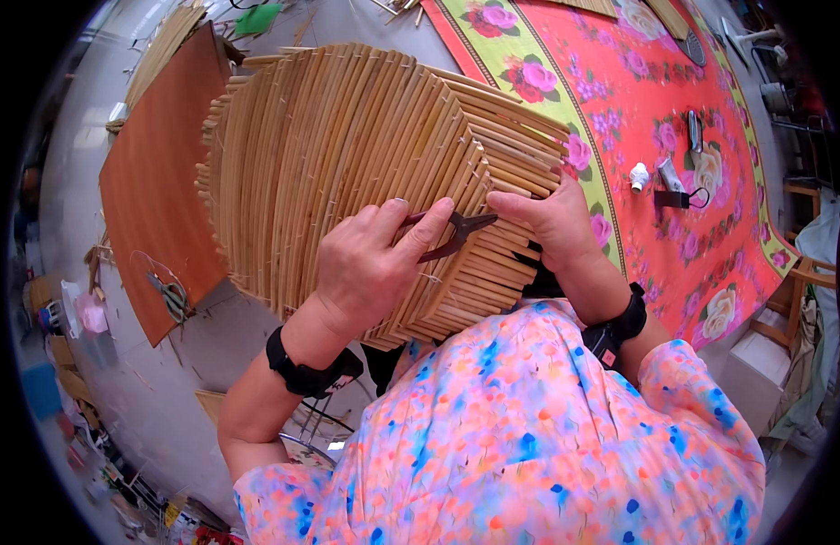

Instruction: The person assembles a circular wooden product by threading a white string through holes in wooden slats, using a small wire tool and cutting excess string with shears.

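Observation:
A large rounded piece made of thin tan reed sticks (320, 173), bound with fine wire or thread, leans across my lap. It bends at a ridge into a shorter side of sticks on the right. In my left hand (370, 259) is a pair of dark pliers (460, 238), their tips at the ridge, close to my right thumb. My right hand (565, 222) grips the edge of the shorter side, thumb on top and fingers mostly hidden behind it. Whether the plier tips bite on a wire is too small to tell.
On the left, a brown board (161, 195) lies on the pale floor with scissors (173, 298) near its lower end. A red floral cloth (647, 245) spreads to the right, holding a small white bottle (639, 176) and other small items. A white box (756, 368) stands at lower right.

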`<control>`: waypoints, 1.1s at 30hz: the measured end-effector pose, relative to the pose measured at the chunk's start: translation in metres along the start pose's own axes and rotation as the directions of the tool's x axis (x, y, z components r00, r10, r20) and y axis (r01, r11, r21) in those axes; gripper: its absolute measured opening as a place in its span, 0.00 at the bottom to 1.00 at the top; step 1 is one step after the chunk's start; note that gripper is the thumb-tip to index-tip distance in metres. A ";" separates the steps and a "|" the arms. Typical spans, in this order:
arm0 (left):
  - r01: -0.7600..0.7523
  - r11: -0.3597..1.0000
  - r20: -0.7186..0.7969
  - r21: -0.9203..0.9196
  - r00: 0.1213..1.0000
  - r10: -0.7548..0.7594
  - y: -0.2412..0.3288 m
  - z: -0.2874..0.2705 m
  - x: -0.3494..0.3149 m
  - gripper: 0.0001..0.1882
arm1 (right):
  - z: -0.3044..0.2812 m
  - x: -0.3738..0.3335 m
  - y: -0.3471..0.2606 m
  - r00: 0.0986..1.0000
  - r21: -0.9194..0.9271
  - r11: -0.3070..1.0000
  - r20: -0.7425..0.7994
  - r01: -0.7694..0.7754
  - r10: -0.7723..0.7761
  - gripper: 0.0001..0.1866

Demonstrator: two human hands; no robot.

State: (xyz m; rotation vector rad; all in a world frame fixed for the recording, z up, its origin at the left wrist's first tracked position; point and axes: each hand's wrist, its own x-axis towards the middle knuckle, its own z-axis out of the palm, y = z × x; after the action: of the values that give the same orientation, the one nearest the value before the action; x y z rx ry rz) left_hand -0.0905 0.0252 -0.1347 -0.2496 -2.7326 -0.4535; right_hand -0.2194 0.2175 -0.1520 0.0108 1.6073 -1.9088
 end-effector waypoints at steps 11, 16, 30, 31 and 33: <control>0.107 0.980 -0.051 -0.167 0.992 -0.116 0.002 -0.017 -0.003 0.34 | -0.005 0.009 0.002 0.998 -0.076 0.995 0.045 0.058 -0.055 0.31; 0.186 0.981 0.103 -0.044 0.978 -0.181 0.003 -0.056 -0.023 0.42 | -0.004 0.005 0.004 1.000 -0.173 0.985 -0.008 -0.008 0.006 0.29; 0.919 0.386 -0.319 0.078 0.390 -0.864 -0.279 0.008 -0.270 0.32 | -0.009 0.002 0.002 0.999 -0.240 0.970 -0.032 0.031 -0.040 0.29; 0.957 0.286 -0.199 -0.039 0.273 -0.941 -0.286 0.013 -0.266 0.33 | -0.005 0.001 -0.001 0.999 -0.234 0.972 -0.031 0.034 -0.043 0.30; 0.978 0.203 -0.212 0.043 0.208 -0.955 -0.321 0.025 -0.308 0.28 | 0.000 0.006 -0.001 0.999 -0.201 0.979 0.010 0.040 -0.039 0.31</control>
State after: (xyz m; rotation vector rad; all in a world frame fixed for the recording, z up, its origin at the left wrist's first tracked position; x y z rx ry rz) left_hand 0.1118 -0.3008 -0.3619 1.6509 -2.3572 -0.4732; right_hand -0.2245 0.2152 -0.1535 -0.1115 1.8018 -1.7651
